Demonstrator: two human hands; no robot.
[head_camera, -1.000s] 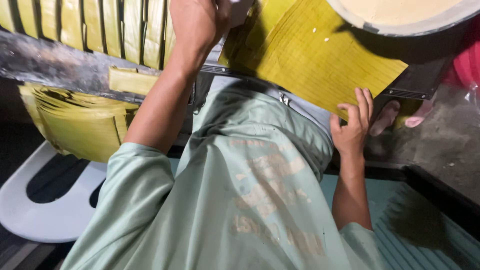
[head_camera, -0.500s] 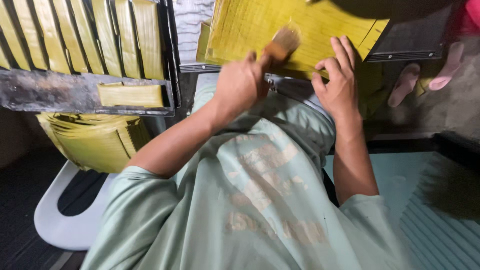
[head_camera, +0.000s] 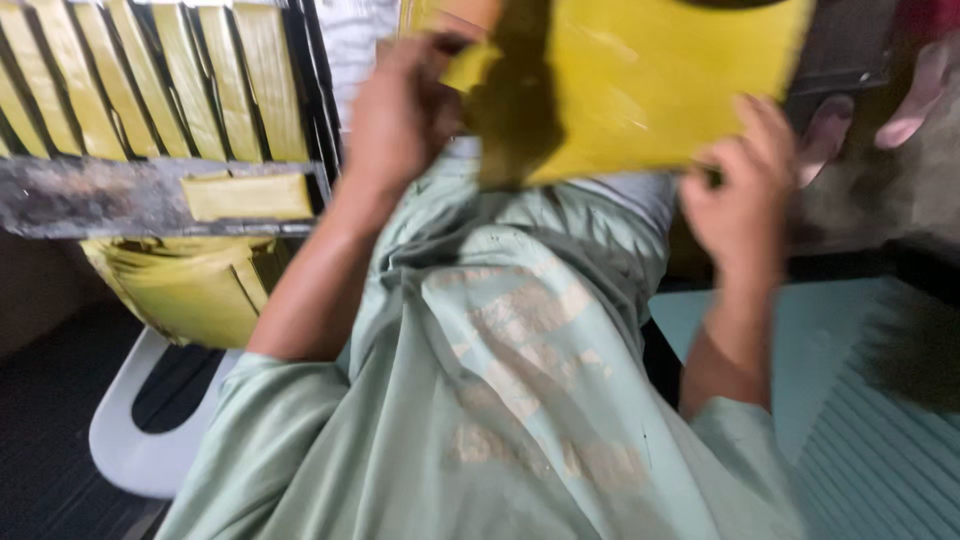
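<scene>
We see the left hand (head_camera: 400, 115) closed around something blurred at the yellow sheet (head_camera: 650, 90) lying ahead, while the right hand (head_camera: 745, 195) presses loosely curled fingers on its lower edge

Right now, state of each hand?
Left hand: closed on a folded yellow piece.
Right hand: fingers on the yellow sheet edge; grip blurred, cannot tell.

A white plastic chair (head_camera: 130, 440) stood on the dark floor (head_camera: 40, 450); a teal corrugated surface (head_camera: 860, 430) lay opposite. Lighting was dim.
</scene>
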